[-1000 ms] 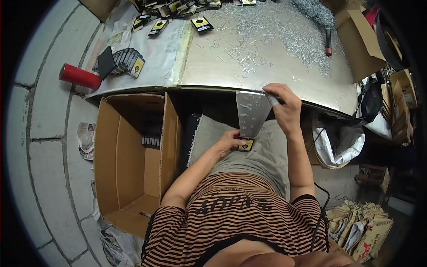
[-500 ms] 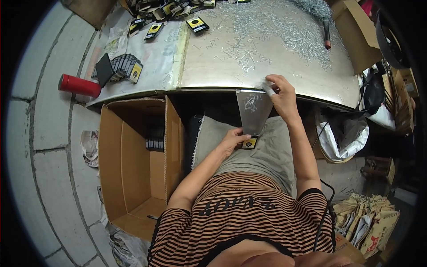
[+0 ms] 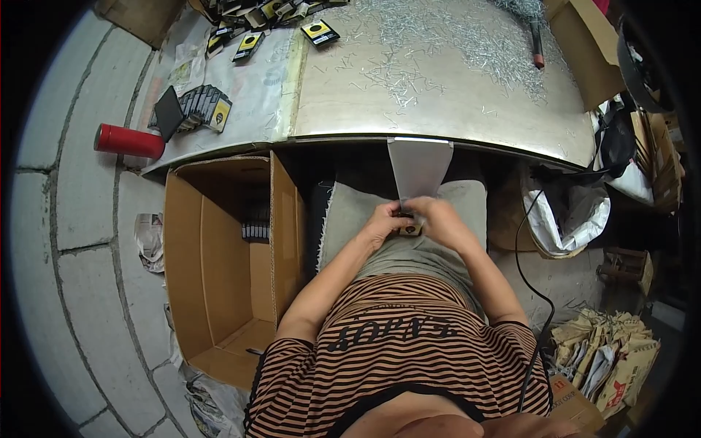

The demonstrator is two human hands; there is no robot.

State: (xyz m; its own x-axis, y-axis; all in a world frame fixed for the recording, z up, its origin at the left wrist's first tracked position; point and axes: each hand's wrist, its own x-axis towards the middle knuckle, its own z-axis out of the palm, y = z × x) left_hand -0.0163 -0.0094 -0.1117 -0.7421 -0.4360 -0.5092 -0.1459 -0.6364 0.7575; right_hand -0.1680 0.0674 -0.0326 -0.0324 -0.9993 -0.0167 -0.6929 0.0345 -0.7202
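A small black and yellow box (image 3: pixel 410 229) is held over my lap at the lower end of a grey metal chute (image 3: pixel 421 164). My left hand (image 3: pixel 383 223) is closed on the box from its left side, thumb across the top. Curled over the box and the chute's lower end is my right hand (image 3: pixel 439 220); its fingertips are hidden, so what they grip cannot be made out. The chute hangs from the table's front edge, and its visible slope is bare. Loose thin metal nails (image 3: pixel 409 80) lie scattered on the metal tabletop (image 3: pixel 343 117).
An open cardboard box (image 3: pixel 219 292) with a row of small packs stands left of my legs. On the table's left are a stack of boxes (image 3: pixel 208 106), a red cylinder (image 3: pixel 130 141) and a heap of boxes (image 3: pixel 270 14). A white-lined bin (image 3: pixel 577 226) stands right.
My right hand has come down from the chute's upper end to the small box. The nails that were on the chute are gone from its slope. My left hand still holds the box.
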